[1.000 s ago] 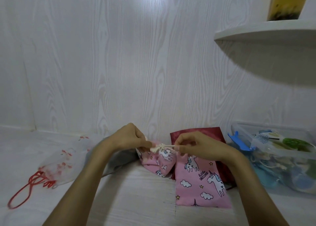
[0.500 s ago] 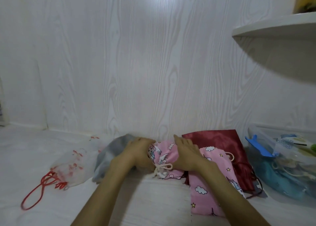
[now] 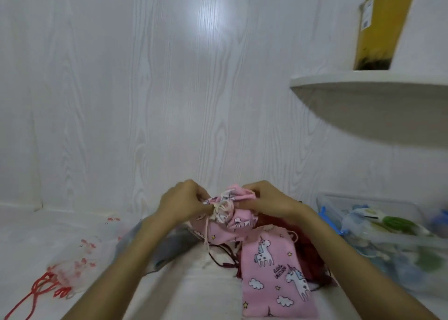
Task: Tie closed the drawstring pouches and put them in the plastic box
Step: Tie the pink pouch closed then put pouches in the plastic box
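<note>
A pink unicorn drawstring pouch is lifted off the white surface between both hands, its gathered neck turned toward me. My left hand pinches the cream cord at the neck; one cord end hangs down. My right hand grips the pouch's ruffled top edge. A second pink unicorn pouch lies flat in front, over a dark red satin pouch. The clear plastic box stands at the right, holding several pouches.
A sheer white pouch with red hearts and a red cord lies at the left, a grey pouch beside my left forearm. A blue lid clip sticks out from the box. A white shelf with a yellow cup overhangs the right.
The pouch lay pressed on the surface under both hands half a second ago; now both hands have raised it and hold its neck and cord. The camera tilted up.
</note>
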The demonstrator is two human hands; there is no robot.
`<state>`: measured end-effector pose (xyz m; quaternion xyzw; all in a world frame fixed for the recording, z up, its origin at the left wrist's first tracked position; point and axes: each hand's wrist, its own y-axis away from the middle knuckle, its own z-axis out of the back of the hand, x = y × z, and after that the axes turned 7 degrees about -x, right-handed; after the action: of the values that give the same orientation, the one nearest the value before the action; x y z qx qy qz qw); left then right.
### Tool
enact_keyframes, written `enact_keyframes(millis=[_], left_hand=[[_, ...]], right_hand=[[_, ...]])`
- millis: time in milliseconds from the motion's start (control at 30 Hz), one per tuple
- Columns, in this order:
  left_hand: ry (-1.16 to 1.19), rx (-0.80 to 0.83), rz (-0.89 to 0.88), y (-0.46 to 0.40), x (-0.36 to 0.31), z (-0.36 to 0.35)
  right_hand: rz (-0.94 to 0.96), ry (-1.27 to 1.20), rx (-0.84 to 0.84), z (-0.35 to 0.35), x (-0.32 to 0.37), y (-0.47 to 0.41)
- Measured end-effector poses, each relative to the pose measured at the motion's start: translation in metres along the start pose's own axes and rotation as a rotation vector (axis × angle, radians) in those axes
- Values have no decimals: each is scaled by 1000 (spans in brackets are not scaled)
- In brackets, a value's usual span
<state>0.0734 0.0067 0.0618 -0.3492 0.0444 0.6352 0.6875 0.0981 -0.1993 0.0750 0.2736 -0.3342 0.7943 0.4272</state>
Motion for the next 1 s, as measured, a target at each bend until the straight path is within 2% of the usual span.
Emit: enact_keyframes(millis=[133, 267, 333, 467, 633, 700, 733, 800, 833, 933, 967, 1000], left_hand=[[312, 206, 8, -6, -47, 33], [497, 265, 55, -10, -102, 33], [617, 205, 40, -17, -134, 23], [803, 42, -82, -39, -212, -8], [702, -221, -239, -43, -270, -66], [472, -180, -338, -40, -272, -102], [251, -67, -411, -37, -269, -118], [-107, 183, -508, -30, -258, -141], [-151, 241, -531, -28, -253, -146], [-48, 270, -603, -24, -246, -146], [-67, 307, -628, -25, -244, -147], [-118, 355, -648, -26, -244, -149]], right_hand=[[-147, -312, 18, 51, 19, 29], [-197, -367, -13, 114, 20, 64], [-181, -366, -153, 140, 22, 76], [-74, -209, -552, 198, 26, 102], [179, 94, -915, 226, 0, 128], [140, 264, -865, 225, -29, 137], [33, 358, -702, 221, -44, 143], [-281, 613, -226, 209, -73, 153], [-356, 686, -146, 204, -83, 155], [-316, 591, -312, 193, -81, 157], [-340, 567, -310, 189, -78, 154], [-394, 590, -237, 186, -75, 151]])
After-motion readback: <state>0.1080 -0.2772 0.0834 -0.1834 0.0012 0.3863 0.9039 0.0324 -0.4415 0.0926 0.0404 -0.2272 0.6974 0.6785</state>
